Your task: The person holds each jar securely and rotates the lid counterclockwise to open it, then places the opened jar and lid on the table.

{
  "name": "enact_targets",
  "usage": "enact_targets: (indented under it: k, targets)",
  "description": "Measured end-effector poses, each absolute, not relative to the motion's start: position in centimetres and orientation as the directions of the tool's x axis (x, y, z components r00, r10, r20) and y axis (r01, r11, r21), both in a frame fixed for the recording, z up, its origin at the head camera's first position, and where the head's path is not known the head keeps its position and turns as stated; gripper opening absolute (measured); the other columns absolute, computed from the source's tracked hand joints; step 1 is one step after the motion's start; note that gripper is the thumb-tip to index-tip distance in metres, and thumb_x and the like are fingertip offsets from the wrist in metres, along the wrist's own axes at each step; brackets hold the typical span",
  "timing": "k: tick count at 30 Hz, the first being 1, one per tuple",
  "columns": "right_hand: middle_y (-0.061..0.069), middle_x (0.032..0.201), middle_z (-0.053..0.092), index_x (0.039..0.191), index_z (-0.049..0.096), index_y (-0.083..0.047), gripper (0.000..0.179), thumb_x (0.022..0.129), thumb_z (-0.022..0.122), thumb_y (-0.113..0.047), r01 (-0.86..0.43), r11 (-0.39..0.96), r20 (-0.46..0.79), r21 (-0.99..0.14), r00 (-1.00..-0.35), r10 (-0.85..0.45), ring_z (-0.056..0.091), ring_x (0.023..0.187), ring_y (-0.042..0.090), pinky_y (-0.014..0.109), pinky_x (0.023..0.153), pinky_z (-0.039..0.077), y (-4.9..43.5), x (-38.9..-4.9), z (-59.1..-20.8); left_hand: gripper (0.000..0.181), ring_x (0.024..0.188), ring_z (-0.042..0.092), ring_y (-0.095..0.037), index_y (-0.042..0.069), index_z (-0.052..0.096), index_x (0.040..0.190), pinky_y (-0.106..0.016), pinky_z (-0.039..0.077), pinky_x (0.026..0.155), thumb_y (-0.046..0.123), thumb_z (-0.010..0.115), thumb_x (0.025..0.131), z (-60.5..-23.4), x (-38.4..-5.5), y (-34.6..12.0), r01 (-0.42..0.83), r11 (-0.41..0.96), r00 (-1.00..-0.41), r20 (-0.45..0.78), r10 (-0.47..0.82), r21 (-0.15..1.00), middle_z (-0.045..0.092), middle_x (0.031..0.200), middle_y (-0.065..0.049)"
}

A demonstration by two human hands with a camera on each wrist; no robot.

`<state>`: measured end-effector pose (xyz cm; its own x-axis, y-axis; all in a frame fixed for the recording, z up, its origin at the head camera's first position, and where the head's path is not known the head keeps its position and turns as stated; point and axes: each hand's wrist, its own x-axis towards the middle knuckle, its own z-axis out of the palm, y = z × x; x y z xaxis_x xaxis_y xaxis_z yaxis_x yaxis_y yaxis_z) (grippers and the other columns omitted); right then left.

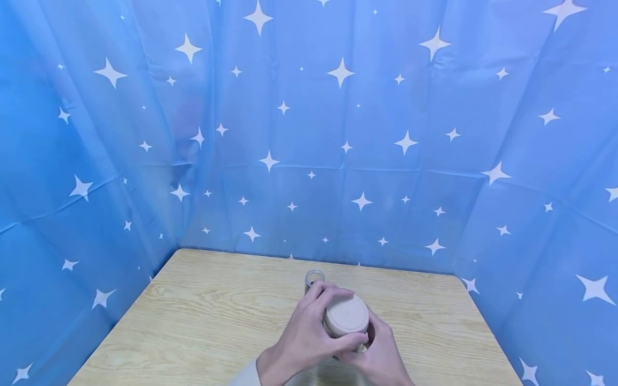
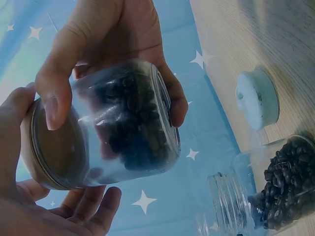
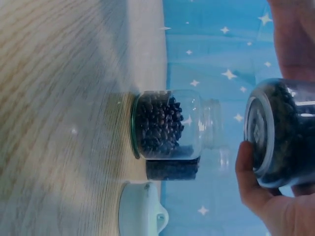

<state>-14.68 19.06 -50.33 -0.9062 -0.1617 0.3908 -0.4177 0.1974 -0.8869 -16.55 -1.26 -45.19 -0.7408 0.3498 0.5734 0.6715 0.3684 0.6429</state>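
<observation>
Both hands hold a clear jar of dark, bean-like pieces up off the table, lying on its side in the wrist views. My left hand grips its beige lid, with thumb and fingers spread around the rim. My right hand wraps the jar's body, one finger reaching over the base. Near them on the table stands a lidless glass jar partly filled with dark coffee beans; in the head view only its rim shows past the left hand.
A pale round lid with a knob lies on the table beside the lidless jar. Another dark-filled container stands partly hidden behind that jar. The wood-grain table ends at a blue star-patterned curtain on three sides.
</observation>
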Motion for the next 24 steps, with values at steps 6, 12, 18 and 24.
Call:
enact_targets:
  k: [6,12,18,24]
  targets:
    - [0.001,0.133,0.081,0.146,0.071,-0.016,0.073,0.081,0.099,0.001,-0.424,0.209,0.396,-0.881,-0.904,-0.163,0.078,0.119,0.009,0.026,0.103,0.065,19.3,-14.8,-50.6,0.07,0.124,0.069,-0.009,0.031,0.072,0.149,-0.029,0.062,0.102,0.057,0.101,0.09,-45.2,-16.6,-1.3,0.677,0.369,-0.735,0.564,0.376,0.637,0.064,0.145,0.01]
    - [0.003,0.136,0.08,0.147,0.071,-0.016,0.072,0.083,0.1,-0.003,-0.408,0.234,0.378,-0.882,-0.911,-0.165,0.078,0.12,0.008,0.026,0.103,0.066,19.4,-14.8,-50.5,0.071,0.137,0.067,-0.014,0.031,0.07,0.152,-0.036,0.06,0.113,0.05,0.101,0.091,-45.0,-17.1,-1.9,0.676,0.29,-0.721,0.526,0.452,0.678,0.061,0.157,0.01]
    - [0.004,0.139,0.079,0.152,0.068,-0.017,0.071,0.088,0.101,-0.008,-0.386,0.214,0.344,-0.897,-0.916,-0.207,0.078,0.122,0.009,0.029,0.101,0.068,19.7,-14.5,-50.3,0.074,0.146,0.064,-0.013,0.031,0.067,0.157,-0.039,0.059,0.121,0.047,0.101,0.093,-44.9,-17.9,-2.7,0.716,0.225,-0.658,0.531,0.533,0.661,0.061,0.161,0.011]
    - [0.006,0.136,0.08,0.151,0.067,-0.013,0.066,0.091,0.094,-0.003,-0.435,0.124,0.38,-0.892,-0.869,-0.318,0.081,0.12,0.015,0.032,0.101,0.068,20.4,-14.5,-50.3,0.069,0.148,0.064,-0.013,0.028,0.066,0.156,-0.038,0.058,0.119,0.037,0.099,0.095,-44.7,-18.8,-3.4,0.795,0.136,-0.534,0.575,0.62,0.591,0.065,0.161,0.008]
